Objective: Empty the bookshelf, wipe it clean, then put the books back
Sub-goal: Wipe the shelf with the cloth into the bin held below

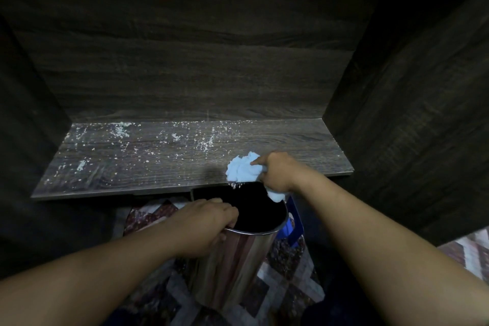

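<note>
Two bare hands are at work, with one cloth and one bin. The right hand [277,172] bunches the pale blue cloth [242,169] in curled fingers at the front edge of the bookshelf board [158,159], just above the open steel bin [238,259]. The left hand [206,222] grips the bin's near rim, fingers curled over it. White specks [174,137] scatter across the dark wood-grain board. Dark side panels [412,82] close it in. Below lie a patterned rug [285,272] and one blue object [293,222] just beside the bin.

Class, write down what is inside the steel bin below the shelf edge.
Only blackness shows inside the steel bin; the left hand grips its rim, fingers inside. Any contents are lost in shadow.
</note>
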Available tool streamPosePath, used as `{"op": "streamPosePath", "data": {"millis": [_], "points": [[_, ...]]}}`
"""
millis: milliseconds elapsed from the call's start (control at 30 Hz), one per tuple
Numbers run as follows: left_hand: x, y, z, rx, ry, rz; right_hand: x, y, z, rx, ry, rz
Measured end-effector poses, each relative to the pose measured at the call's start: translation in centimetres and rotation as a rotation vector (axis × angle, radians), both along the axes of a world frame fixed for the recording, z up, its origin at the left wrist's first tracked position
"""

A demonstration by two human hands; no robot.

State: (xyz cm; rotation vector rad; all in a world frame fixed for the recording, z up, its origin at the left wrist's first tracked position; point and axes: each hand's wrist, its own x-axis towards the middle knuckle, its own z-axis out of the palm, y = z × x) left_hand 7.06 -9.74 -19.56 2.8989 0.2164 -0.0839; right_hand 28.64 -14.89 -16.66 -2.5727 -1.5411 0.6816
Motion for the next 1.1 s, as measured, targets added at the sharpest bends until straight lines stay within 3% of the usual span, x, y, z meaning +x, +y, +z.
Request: {"op": "streamPosePath", "data": {"millis": [133,267,400,833,1100], "points": [[0.2,0.0,-0.2,0.004,0.002,-0.002,1.2,-0.4,1.3,0.064,0.036,-0.031],[0.2,0.1,-0.4,-0.005,0.001,0.000,2.7,-0.4,1.3,0.158,-0.048,-0.121],[0.2,0.2,-0.4,-0.014,-0.001,0.006,2.7,-0.3,-0.7,0.100,-0.071,-0.169],[-0.4,0.1,-0.2,0.008,0.018,0.002,-0.7,-0.4,-1.5,0.006,-0.123,0.114],[-0.9,0.2,0.1,0.005,0.017,0.024,-1.9,-1.6,1.1,-0.091,-0.017,0.172]]}}
